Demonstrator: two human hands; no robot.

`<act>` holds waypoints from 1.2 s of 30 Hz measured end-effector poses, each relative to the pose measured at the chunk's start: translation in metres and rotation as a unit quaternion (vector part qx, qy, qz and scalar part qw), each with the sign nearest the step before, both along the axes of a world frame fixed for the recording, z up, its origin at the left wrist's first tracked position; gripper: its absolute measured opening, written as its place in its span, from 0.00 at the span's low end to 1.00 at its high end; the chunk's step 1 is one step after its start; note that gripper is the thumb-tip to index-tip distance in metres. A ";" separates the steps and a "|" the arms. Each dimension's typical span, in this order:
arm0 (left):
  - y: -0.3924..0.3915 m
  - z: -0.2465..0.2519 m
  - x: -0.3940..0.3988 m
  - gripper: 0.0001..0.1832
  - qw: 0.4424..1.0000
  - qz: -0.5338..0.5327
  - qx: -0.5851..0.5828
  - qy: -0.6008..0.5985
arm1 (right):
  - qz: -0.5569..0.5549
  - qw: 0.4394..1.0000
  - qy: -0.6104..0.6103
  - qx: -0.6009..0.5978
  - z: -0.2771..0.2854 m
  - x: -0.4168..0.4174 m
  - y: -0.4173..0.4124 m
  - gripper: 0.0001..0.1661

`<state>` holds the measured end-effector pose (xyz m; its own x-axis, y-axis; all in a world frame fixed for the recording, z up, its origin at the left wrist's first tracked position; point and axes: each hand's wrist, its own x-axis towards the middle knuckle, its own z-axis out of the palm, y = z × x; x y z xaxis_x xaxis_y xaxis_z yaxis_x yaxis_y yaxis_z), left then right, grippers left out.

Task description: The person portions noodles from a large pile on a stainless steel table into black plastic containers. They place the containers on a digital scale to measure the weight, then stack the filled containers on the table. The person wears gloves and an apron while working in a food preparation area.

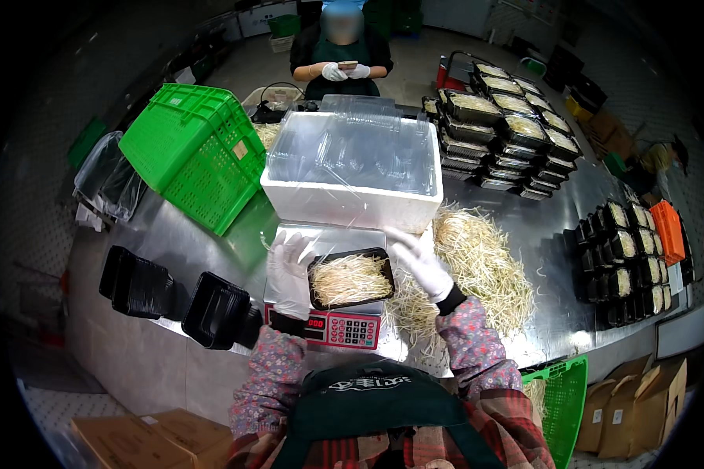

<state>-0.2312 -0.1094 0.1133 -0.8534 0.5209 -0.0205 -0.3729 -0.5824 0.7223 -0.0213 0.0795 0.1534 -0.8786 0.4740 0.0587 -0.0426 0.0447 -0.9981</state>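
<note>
Bean sprouts [349, 280] fill a black plastic tray [355, 303] that rests on the platform of a digital scale [352, 331] with a red keypad panel. My left hand [290, 272], in a white glove, is raised at the tray's left side, fingers spread and nothing in them. On the other side, my right hand [420, 265], also gloved, reaches out with fingers apart and empty, between the tray and a large loose heap of sprouts [481, 269]. Whether either hand touches the tray's rim, I cannot tell.
Behind the scale stands a white foam box [352, 205] with clear plastic lids [352, 146]. A green crate [193, 152] leans at left, above black trays [214, 308]. Filled trays [510, 123] are stacked at right. Across the table, a person [343, 70] holds a phone.
</note>
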 end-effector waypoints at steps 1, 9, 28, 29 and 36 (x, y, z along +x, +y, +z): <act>-0.010 0.016 -0.003 0.21 0.998 0.001 -0.030 0.055 | -0.036 0.997 0.010 -0.073 0.013 0.009 0.009 0.35; -0.036 0.039 0.062 0.29 0.954 -0.189 -0.125 0.194 | -0.031 0.999 -0.013 0.000 0.002 0.025 -0.015 0.36; -0.028 -0.084 -0.043 0.13 0.921 -0.188 -0.319 0.118 | 0.000 0.987 -0.120 -0.110 -0.119 -0.055 0.017 0.13; -0.030 -0.078 -0.044 0.12 0.910 -0.232 -0.333 0.083 | -0.013 0.985 -0.111 -0.128 -0.125 -0.054 0.017 0.12; -0.024 -0.072 -0.028 0.10 0.924 -0.159 -0.328 0.117 | -0.062 0.982 -0.062 -0.168 -0.131 -0.060 0.008 0.12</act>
<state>-0.2594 -0.1333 0.0410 -0.6803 0.6871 -0.2553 -0.2379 0.1225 0.9635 -0.0808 0.0874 0.0222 -0.8033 0.5522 -0.2231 0.0658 -0.2900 -0.9548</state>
